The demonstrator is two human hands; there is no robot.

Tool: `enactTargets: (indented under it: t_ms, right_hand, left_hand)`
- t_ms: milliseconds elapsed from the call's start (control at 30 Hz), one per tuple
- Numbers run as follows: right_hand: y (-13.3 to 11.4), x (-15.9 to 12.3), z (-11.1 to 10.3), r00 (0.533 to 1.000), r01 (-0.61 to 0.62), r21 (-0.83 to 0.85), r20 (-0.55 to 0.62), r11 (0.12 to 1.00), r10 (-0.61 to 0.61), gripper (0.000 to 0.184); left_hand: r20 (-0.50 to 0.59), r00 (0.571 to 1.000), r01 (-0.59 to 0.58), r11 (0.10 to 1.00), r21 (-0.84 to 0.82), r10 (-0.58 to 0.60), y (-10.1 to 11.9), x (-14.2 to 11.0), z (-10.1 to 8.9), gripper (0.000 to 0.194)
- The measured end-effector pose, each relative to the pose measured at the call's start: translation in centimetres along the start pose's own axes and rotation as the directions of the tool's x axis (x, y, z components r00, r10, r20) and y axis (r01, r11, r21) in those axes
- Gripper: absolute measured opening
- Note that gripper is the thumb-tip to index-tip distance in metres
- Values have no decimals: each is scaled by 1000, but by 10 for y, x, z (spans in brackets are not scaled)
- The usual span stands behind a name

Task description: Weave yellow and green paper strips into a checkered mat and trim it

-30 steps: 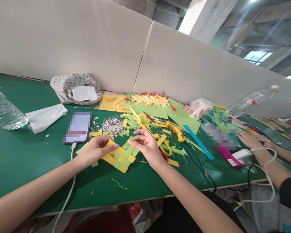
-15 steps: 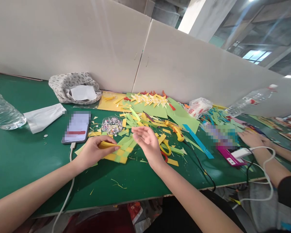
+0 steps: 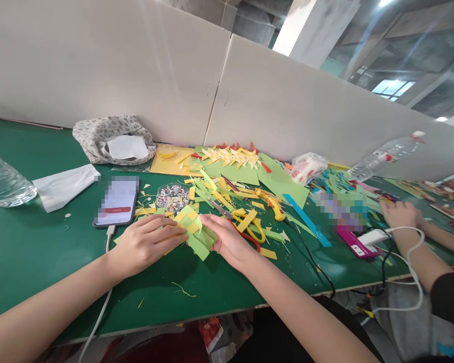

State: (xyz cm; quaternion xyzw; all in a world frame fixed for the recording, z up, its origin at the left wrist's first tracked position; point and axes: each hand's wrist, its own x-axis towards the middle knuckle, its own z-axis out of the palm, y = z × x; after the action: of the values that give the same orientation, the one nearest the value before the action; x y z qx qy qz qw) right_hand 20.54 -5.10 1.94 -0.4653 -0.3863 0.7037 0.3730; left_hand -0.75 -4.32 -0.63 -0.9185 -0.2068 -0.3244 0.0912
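A small piece of woven green and yellow paper strips (image 3: 195, 233) is held between my two hands, just above the green table. My left hand (image 3: 147, 245) grips its left side with the fingers curled over it. On the other side, my right hand (image 3: 227, 241) pinches the right edge, and its fingertips are partly hidden behind the paper. Loose green strip ends point down toward me. Scissors with red and yellow handles (image 3: 254, 229) lie right behind my right hand. A round clear case of small beads or eyes (image 3: 173, 196) sits beyond the woven paper.
A phone (image 3: 116, 201) on a white cable lies left of my hands. Paper scraps, a yellow glue gun (image 3: 274, 204) and a blue strip (image 3: 306, 220) lie to the right. Finished woven fish shapes (image 3: 230, 157) rest by the partition. A co-worker's hands (image 3: 399, 216) are at far right.
The woven paper has been turned, so its green strip ends now point toward me. My right hand, apart with raised fingers before, has come down and closed on its right edge.
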Motion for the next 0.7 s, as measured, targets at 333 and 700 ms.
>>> enactTargets:
  t_ms: [333, 700]
  right_hand:
    - [-5, 5, -8, 975, -7, -248, -219, 969, -49, 38]
    - [-13, -1, -16, 968, 184, -451, 238, 874, -81, 31]
  left_hand:
    - [135, 972, 216, 952, -216, -190, 9, 7, 0, 35]
    - [627, 453, 779, -61, -624, -634, 3, 22, -2, 36]
